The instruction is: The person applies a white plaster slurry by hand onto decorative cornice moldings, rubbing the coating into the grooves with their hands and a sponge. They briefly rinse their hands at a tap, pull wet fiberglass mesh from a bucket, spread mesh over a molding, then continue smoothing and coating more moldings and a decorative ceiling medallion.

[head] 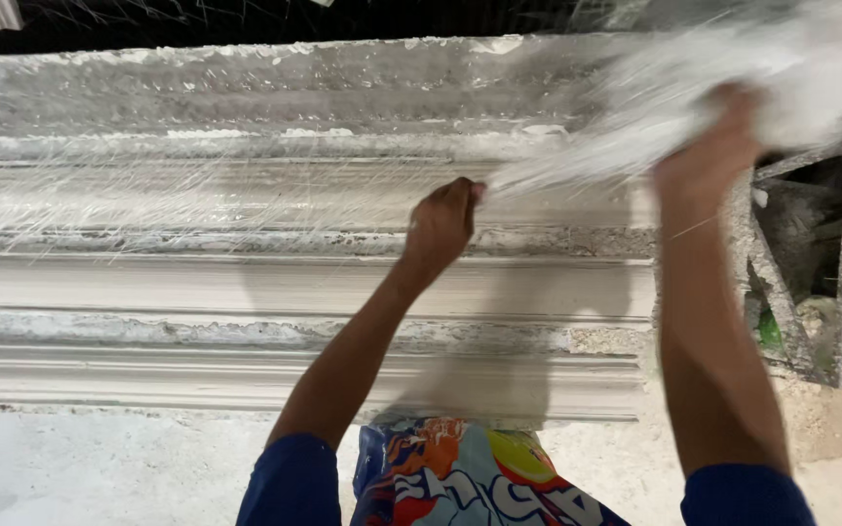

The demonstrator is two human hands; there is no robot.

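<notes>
A long white plaster moulding mould (246, 282) lies across the view, its far half covered with thin glassy fibre strands (148, 166). My left hand (443, 222) is closed, pinching the end of a stretched hank of white fibre (577, 156) just above the mould. My right hand (718, 146) is raised to the right and grips a large blurred bundle of the same fibre (811, 78). The hank runs taut between both hands.
A grey concrete block with openings (830, 273) stands at the right end of the mould. A colourful printed cloth (460, 477) is at the bottom centre. Pale dusty floor (99, 468) runs along the near side.
</notes>
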